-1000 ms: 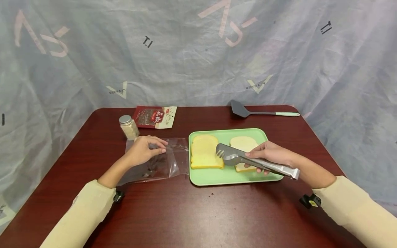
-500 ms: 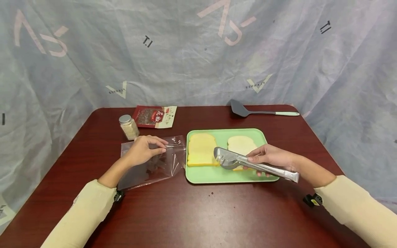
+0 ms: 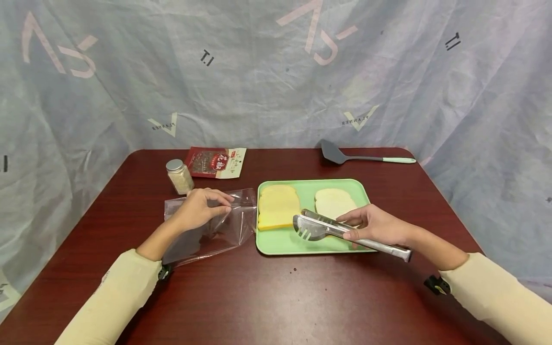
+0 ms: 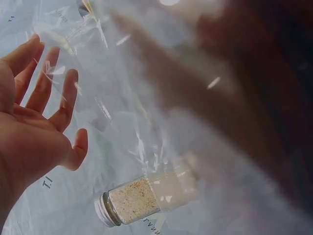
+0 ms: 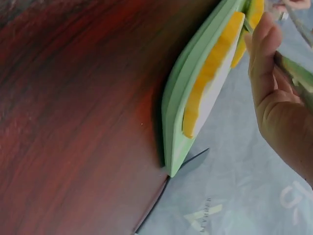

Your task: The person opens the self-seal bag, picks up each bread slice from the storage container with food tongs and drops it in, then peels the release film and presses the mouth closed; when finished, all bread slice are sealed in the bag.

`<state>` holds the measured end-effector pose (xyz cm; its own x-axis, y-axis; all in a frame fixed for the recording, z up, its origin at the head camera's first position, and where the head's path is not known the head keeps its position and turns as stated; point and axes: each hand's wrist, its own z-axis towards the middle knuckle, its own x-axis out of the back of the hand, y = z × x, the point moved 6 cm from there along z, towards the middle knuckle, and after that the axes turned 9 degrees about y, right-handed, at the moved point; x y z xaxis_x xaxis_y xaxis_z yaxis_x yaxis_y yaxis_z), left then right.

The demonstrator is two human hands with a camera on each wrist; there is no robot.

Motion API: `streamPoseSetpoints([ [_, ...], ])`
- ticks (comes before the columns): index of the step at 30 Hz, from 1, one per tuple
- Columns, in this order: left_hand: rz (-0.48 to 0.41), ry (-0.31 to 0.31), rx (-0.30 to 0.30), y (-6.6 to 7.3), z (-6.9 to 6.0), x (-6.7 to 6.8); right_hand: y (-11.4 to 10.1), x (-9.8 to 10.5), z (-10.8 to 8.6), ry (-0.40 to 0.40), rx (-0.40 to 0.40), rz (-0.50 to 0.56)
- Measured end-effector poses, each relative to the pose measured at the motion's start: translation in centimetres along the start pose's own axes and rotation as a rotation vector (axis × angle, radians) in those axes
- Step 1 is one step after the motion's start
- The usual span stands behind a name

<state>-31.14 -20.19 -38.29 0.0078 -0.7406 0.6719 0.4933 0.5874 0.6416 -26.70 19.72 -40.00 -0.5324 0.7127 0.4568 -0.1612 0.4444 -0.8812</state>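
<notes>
In the head view my left hand [image 3: 202, 208] pinches the upper layer of a clear plastic bag [image 3: 228, 235] between thumb and forefinger; the other fingers look loosely spread in the left wrist view. The bag's right edge meets the left edge of a light green tray [image 3: 280, 245]. Two bread slices lie in the tray: a yellow one [image 3: 278, 206] at left and a paler one [image 3: 334, 201] at right. My right hand [image 3: 377, 225] holds metal tongs [image 3: 336, 227] over the tray's front part. The tongs' head points left, slightly spread, with nothing seen between.
Behind my left hand stands a jar [image 3: 179, 177] with a silver lid and pale grains. A red spice packet [image 3: 215, 162] lies at the back. Farther right rests a grey spatula [image 3: 362, 155] with a pale green handle. A grey curtain [image 3: 258, 86] hangs behind the table.
The tray with both slices has slid a little left, and the bag's edge shifted left too. My right hand with the tongs has moved slightly left and toward me. My left hand stays put.
</notes>
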Motion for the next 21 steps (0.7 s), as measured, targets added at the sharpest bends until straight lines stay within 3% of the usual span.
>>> streamPoseSetpoints([
  [5, 0.004, 0.004, -0.008, 0.02, 0.01, -0.08, -0.49, -0.5, -0.17, 0.032, 0.08, -0.095],
  [8, -0.002, 0.007, -0.01, 0.02, 0.1, -0.12, -0.84, -0.65, -0.17, 0.048, 0.071, -0.134],
  [15, 0.004, 0.006, -0.01, -0.03, 0.12, -0.12, -0.77, -0.62, -0.45, -0.01, -0.143, 0.065],
  [21, -0.007, 0.006, -0.013, 0.09, 0.08, 0.03, -0.62, -1.02, -0.55, -0.085, -0.202, 0.245],
])
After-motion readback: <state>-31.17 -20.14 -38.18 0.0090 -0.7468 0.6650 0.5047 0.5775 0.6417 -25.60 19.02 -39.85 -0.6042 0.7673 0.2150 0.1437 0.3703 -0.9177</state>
